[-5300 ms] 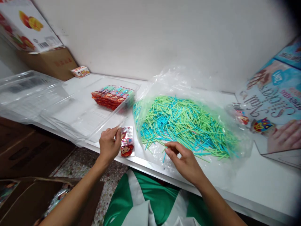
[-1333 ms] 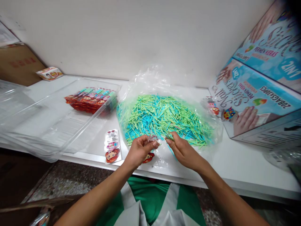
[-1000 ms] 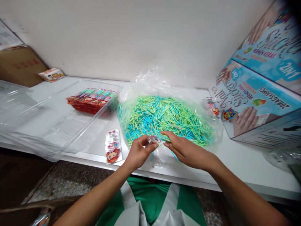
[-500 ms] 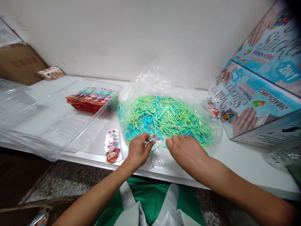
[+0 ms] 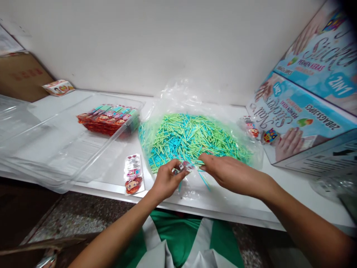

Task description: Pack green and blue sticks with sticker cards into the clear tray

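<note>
A large heap of thin green and blue sticks [image 5: 192, 136] lies on an open clear plastic bag [image 5: 181, 93]. In front of it, my left hand [image 5: 169, 178] pinches a small printed clear packet [image 5: 186, 166]. My right hand [image 5: 220, 169] is just right of the packet, fingers bent together at the heap's front edge; whatever is between its fingertips is too small to make out. A few loose sticks [image 5: 205, 180] lie below its fingers. To the left, a flat printed packet with a red-haired figure [image 5: 133, 182] rests on the white table [image 5: 237, 199].
A clear plastic tray [image 5: 92, 163] at the left holds a stack of filled red packets [image 5: 103, 121]. Blue printed boxes [image 5: 306, 108] stand at the right, with small packets [image 5: 251, 128] beside them. A cardboard box [image 5: 25, 76] and a small carton [image 5: 58, 88] are at the back left.
My right hand has turned flatter and its fingers have lifted slightly. The packet in my left hand now shows more clearly, and blue sticks have appeared below the right fingers.
</note>
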`<state>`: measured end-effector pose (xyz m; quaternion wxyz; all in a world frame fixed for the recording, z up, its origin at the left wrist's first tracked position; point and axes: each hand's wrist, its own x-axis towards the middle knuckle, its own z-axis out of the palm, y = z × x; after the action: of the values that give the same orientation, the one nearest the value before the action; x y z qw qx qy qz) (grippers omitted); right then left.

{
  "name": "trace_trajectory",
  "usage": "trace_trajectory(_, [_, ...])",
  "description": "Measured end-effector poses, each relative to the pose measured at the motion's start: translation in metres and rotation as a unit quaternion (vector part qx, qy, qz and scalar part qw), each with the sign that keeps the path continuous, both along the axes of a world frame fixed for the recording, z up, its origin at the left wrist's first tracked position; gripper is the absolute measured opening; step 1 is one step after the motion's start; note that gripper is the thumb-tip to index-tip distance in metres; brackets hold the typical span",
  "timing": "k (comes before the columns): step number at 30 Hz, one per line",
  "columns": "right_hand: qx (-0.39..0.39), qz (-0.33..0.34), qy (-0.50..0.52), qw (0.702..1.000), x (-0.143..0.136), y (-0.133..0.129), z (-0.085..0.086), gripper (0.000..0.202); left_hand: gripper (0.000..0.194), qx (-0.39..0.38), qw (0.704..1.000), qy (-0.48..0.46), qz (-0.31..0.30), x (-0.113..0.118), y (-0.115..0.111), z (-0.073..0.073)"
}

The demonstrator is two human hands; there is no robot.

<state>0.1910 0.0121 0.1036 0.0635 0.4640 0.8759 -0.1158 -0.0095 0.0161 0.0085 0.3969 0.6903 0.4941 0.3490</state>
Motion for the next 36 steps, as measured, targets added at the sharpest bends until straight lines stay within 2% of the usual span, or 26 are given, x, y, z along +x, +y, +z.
trace_trajectory(3, [-0.076,0.005,0.065,0.995,0.005,0.002,-0.004,0.028,0.017,0.017,1.000,0.004,-0.021,-0.001,0.000,0.000])
trace_trajectory(6, [-0.117,0.000,0.095,0.989,0.003,0.003,-0.010,0.039,0.018,0.039,0.998,0.022,-0.035,-0.001,0.000,0.001])
trace_trajectory(10, [-0.125,-0.004,0.094,0.988,0.002,0.004,-0.016,0.050,0.019,0.075,0.994,0.063,-0.038,-0.002,-0.001,0.001])
trace_trajectory(13, [-0.124,0.007,0.081,0.989,0.001,0.004,-0.021,0.055,0.017,0.130,0.986,0.095,-0.047,-0.002,-0.001,-0.002])
trace_trajectory(17, [-0.117,0.010,0.084,0.990,-0.002,0.003,-0.028,0.060,0.014,0.230,0.957,0.158,-0.078,0.000,-0.002,-0.004])
trace_trajectory(20, [-0.109,0.018,0.068,0.992,-0.004,0.004,-0.033,0.067,0.017,0.249,0.935,0.226,-0.112,0.003,-0.004,0.003])
trace_trajectory(26, [-0.089,0.048,0.041,0.994,-0.006,0.007,-0.040,0.083,0.021,0.164,0.931,0.267,-0.189,0.008,-0.011,0.018])
trace_trajectory(30, [-0.123,0.058,0.093,0.986,-0.004,0.012,-0.030,0.077,0.012,0.105,0.946,0.239,-0.189,0.010,-0.015,0.017])
trace_trajectory(33, [-0.140,0.057,0.165,0.975,-0.004,0.019,-0.022,0.063,0.010,0.033,0.971,0.145,-0.189,0.011,-0.016,0.014])
trace_trajectory(36, [-0.057,0.012,0.220,0.974,-0.009,0.024,-0.026,0.042,0.023,-0.079,0.979,0.004,-0.187,0.013,-0.016,0.013])
